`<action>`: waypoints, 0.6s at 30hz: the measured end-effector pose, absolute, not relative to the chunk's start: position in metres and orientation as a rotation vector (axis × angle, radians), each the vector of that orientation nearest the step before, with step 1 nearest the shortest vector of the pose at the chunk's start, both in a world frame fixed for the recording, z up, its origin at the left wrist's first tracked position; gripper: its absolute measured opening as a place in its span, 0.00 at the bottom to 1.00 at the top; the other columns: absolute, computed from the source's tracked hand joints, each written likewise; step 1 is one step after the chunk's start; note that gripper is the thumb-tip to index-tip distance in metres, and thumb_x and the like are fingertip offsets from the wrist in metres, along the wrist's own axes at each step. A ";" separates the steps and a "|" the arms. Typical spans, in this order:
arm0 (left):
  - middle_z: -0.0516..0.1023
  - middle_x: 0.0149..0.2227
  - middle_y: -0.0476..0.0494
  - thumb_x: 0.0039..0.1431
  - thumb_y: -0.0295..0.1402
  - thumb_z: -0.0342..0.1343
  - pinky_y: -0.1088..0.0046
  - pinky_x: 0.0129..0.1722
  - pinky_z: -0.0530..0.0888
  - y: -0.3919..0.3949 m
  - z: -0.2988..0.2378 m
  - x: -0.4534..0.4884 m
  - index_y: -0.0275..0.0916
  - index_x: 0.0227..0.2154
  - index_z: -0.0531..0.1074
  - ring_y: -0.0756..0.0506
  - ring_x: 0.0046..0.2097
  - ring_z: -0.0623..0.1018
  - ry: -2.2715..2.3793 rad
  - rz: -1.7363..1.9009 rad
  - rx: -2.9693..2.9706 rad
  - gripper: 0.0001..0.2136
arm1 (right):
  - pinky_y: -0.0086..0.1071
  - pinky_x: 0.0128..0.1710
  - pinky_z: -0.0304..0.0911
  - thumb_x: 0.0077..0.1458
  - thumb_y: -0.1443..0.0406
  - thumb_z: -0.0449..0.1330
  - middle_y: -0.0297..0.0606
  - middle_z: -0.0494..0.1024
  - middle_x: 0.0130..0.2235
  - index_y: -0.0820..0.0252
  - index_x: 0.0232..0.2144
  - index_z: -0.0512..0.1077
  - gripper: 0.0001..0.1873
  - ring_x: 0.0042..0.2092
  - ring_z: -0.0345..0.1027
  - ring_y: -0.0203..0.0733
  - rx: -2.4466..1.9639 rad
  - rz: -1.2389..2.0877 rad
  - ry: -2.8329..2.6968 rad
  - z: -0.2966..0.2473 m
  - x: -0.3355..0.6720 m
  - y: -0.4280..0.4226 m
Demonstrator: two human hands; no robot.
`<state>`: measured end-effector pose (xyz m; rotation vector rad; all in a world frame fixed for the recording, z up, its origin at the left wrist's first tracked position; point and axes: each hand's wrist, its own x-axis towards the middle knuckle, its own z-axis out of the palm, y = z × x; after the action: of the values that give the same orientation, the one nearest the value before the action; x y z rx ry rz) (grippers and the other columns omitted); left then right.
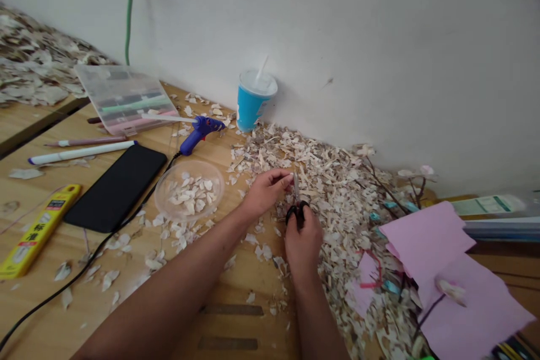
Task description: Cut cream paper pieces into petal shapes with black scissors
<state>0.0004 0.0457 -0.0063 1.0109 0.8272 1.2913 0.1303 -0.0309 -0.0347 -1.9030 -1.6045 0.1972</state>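
Observation:
My right hand (302,241) grips small black-handled scissors (296,207), blades pointing away from me. My left hand (267,190) pinches a small pale piece right beside the blades; it is too small to name. Both hands work over a heap of pale husk-like scraps (337,180) spread on the wooden table (236,287). A clear shallow bowl (189,190) with several pale pieces sits just left of my left hand.
A blue glue gun (201,131) with a black cord, a black phone (116,187), a yellow box (37,230), pens (80,152) and a clear case (126,98) lie at left. A blue cup with a straw (252,101) stands by the wall. Pink paper (442,270) lies right.

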 end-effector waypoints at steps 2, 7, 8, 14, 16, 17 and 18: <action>0.74 0.26 0.49 0.53 0.45 0.61 0.74 0.35 0.68 0.046 -0.007 0.001 0.36 0.29 0.75 0.50 0.31 0.72 0.823 1.288 0.977 0.14 | 0.44 0.47 0.60 0.58 0.56 0.50 0.53 0.77 0.42 0.66 0.44 0.73 0.22 0.45 0.68 0.52 -1.897 0.197 -1.606 -0.033 0.129 -0.031; 0.75 0.26 0.49 0.48 0.46 0.65 0.73 0.36 0.69 0.046 -0.012 0.004 0.36 0.30 0.75 0.51 0.30 0.73 0.783 1.270 0.831 0.17 | 0.44 0.46 0.61 0.58 0.55 0.50 0.53 0.78 0.42 0.66 0.44 0.74 0.23 0.44 0.68 0.52 -1.895 0.196 -1.595 -0.034 0.129 -0.031; 0.75 0.26 0.49 0.46 0.46 0.66 0.73 0.35 0.69 0.046 -0.013 0.005 0.35 0.30 0.75 0.51 0.29 0.73 0.774 1.268 0.801 0.17 | 0.44 0.46 0.61 0.58 0.55 0.50 0.53 0.78 0.42 0.66 0.45 0.74 0.23 0.44 0.68 0.53 -1.896 0.199 -1.590 -0.034 0.130 -0.031; 0.75 0.26 0.50 0.43 0.45 0.69 0.74 0.34 0.70 0.045 -0.018 0.011 0.35 0.30 0.75 0.52 0.29 0.73 0.734 1.276 0.668 0.18 | 0.44 0.46 0.61 0.58 0.56 0.49 0.53 0.77 0.41 0.67 0.45 0.74 0.23 0.44 0.69 0.53 -1.902 0.215 -1.586 -0.036 0.131 -0.031; 0.75 0.27 0.50 0.43 0.44 0.70 0.75 0.35 0.70 0.045 -0.019 0.013 0.36 0.30 0.75 0.53 0.29 0.73 0.715 1.289 0.630 0.18 | 0.44 0.46 0.61 0.58 0.56 0.49 0.53 0.78 0.41 0.66 0.45 0.74 0.23 0.44 0.69 0.53 -1.903 0.211 -1.581 -0.037 0.131 -0.031; 0.75 0.28 0.50 0.43 0.43 0.70 0.75 0.35 0.70 0.044 -0.021 0.014 0.36 0.31 0.76 0.53 0.29 0.73 0.706 1.292 0.615 0.17 | 0.44 0.46 0.61 0.58 0.56 0.49 0.53 0.78 0.41 0.66 0.45 0.74 0.23 0.44 0.69 0.53 -1.903 0.210 -1.579 -0.037 0.131 -0.031; 0.75 0.28 0.50 0.43 0.43 0.70 0.75 0.35 0.70 0.044 -0.022 0.015 0.36 0.31 0.76 0.53 0.29 0.73 0.700 1.292 0.605 0.17 | 0.44 0.46 0.61 0.58 0.56 0.49 0.53 0.78 0.41 0.66 0.45 0.74 0.23 0.44 0.69 0.53 -1.903 0.208 -1.578 -0.037 0.131 -0.031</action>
<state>0.0147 0.0442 -0.0218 0.6048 0.6997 1.2922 0.1311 -0.0306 -0.0373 -1.9034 -1.5777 0.2081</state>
